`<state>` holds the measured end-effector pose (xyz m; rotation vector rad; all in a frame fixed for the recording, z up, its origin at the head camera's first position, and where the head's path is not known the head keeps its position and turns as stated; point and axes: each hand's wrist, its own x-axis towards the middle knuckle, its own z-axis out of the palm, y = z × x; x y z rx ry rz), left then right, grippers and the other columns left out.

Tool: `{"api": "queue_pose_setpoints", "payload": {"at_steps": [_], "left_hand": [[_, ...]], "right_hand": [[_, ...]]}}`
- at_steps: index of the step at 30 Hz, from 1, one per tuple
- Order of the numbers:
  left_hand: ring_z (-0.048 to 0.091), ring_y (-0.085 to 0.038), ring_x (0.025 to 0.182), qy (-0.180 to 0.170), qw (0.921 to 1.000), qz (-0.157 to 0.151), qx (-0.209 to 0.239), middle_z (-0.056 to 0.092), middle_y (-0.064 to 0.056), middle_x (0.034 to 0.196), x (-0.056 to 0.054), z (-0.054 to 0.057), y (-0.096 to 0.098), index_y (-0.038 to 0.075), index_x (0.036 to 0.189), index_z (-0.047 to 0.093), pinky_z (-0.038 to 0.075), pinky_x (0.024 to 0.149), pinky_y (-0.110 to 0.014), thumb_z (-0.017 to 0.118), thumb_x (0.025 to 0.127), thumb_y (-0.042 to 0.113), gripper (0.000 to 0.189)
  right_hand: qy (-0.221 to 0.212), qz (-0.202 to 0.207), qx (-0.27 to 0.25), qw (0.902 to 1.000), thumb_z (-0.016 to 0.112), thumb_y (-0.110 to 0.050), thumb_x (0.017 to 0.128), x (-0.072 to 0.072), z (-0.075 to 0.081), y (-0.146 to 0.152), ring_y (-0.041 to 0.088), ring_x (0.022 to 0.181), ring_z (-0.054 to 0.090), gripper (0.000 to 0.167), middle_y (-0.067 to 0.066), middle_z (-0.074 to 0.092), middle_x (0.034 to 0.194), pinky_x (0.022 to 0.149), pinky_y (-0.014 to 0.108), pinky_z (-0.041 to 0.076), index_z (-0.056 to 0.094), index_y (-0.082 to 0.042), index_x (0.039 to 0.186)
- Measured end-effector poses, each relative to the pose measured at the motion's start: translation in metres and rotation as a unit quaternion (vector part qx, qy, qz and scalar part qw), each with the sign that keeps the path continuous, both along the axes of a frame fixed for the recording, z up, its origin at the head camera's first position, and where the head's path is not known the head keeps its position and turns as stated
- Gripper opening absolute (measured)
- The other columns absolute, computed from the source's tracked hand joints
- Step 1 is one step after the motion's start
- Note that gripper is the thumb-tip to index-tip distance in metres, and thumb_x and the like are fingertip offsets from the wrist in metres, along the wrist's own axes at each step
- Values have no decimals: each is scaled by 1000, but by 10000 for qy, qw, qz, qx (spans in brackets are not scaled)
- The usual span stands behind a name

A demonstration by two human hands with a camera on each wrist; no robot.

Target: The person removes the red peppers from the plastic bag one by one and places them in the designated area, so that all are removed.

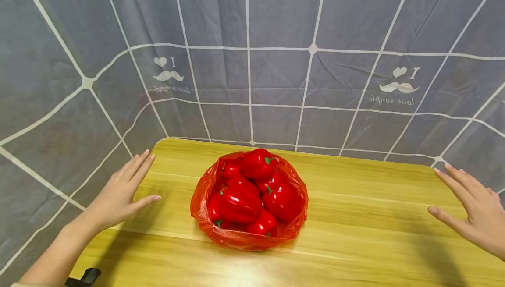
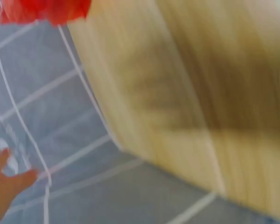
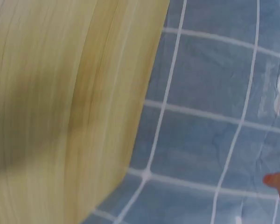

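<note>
A thin red plastic bag (image 1: 248, 241) stands on the wooden table with its mouth spread wide. Several shiny red bell peppers (image 1: 240, 201) with green stems fill it. My left hand (image 1: 122, 190) is held over the table's left side, fingers straight and thumb apart, away from the bag. Over the right end of the table, my right hand (image 1: 473, 210) is likewise spread, farther from the bag. Neither hand holds anything. In the left wrist view, a blurred edge of the bag (image 2: 46, 10) shows at the top, and fingers (image 2: 9, 186) at the lower left.
The yellow wood-grain table (image 1: 375, 217) has rounded back corners. A grey cloth with white grid lines (image 1: 276, 76) hangs behind it and along both sides. At the lower left edge, near my left forearm, a black object (image 1: 84, 277) is partly visible.
</note>
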<state>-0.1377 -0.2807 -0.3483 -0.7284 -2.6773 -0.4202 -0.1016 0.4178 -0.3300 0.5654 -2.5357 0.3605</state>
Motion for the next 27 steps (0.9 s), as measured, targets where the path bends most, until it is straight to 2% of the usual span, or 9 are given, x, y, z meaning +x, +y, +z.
{"api": "queue_pose_setpoints", "payload": {"at_steps": [1, 3, 5, 8, 10, 14, 17, 22, 27], "left_hand": [[19, -44, 135, -174, 9995, -26, 269, 16, -16, 153, 1, -1, 5, 13, 151, 13, 22, 96, -70, 71, 81, 35, 93], [31, -48, 126, -450, 9960, -47, 765, 26, -22, 147, 3, -3, 16, 10, 149, 18, 33, 91, -66, 74, 80, 26, 91], [39, -48, 120, -820, 9892, 6, 1218, 31, -24, 143, 4, -3, 27, 8, 148, 21, 41, 85, -62, 73, 81, 21, 86], [48, -45, 114, -1332, 9732, 82, 1874, 37, -26, 138, 4, -3, 42, 5, 146, 25, 50, 78, -54, 70, 84, 17, 78], [49, -45, 113, -1750, 9562, 138, 2344, 37, -27, 137, 2, -2, 50, 4, 145, 25, 51, 78, -51, 69, 85, 17, 75], [46, -45, 117, -2492, 9197, 206, 3028, 36, -26, 138, -4, -3, 62, 6, 146, 24, 49, 85, -50, 67, 87, 17, 74], [42, -46, 121, -2912, 8998, 145, 3247, 34, -26, 140, -7, -8, 68, 7, 146, 23, 46, 89, -53, 67, 87, 17, 75], [39, -48, 122, -3173, 8898, 22, 3281, 33, -27, 140, -10, -16, 75, 5, 145, 26, 44, 91, -55, 71, 83, 17, 77], [40, -49, 121, -3400, 8775, -56, 3382, 33, -29, 139, -15, -20, 79, 3, 144, 27, 44, 92, -53, 71, 83, 16, 76]], "right_hand": [[-90, 43, -208, 9997, 70, -33, 82, 0, 1, -5, 23, 140, 12, 78, 6, 20, 152, 101, 71, 1, 31, -11, 146], [-323, 263, -732, 9964, 71, -13, 81, -1, 2, -16, 8, 137, 14, 73, -3, 24, 151, 107, 62, 4, 35, -8, 144], [-604, 245, -1126, 9915, 71, -1, 78, -2, 3, -29, -6, 131, 17, 75, -16, 26, 146, 113, 39, 8, 36, -9, 143], [-907, 313, -1567, 9830, 71, 3, 77, -6, 1, -51, -10, 122, 29, 72, -22, 37, 137, 100, 9, 20, 41, -11, 140], [-1056, 466, -1748, 9778, 72, 4, 76, -11, -2, -66, -8, 115, 37, 67, -22, 43, 130, 89, 1, 28, 46, -9, 137], [-1464, 910, -2115, 9621, 71, 5, 78, -20, -7, -97, -1, 109, 47, 59, -17, 51, 124, 83, 7, 41, 50, -7, 132], [-1814, 1200, -2364, 9470, 69, 3, 80, -26, -11, -115, 3, 108, 51, 56, -15, 52, 123, 81, 13, 47, 50, -6, 132], [-2260, 1622, -2591, 9249, 71, -2, 81, -35, -17, -143, 2, 105, 53, 53, -6, 55, 121, 81, 20, 50, 52, -5, 130], [-2537, 2080, -2619, 9076, 73, -5, 79, -47, -24, -171, 11, 107, 54, 51, 8, 56, 123, 84, 26, 51, 55, -6, 126]]}}
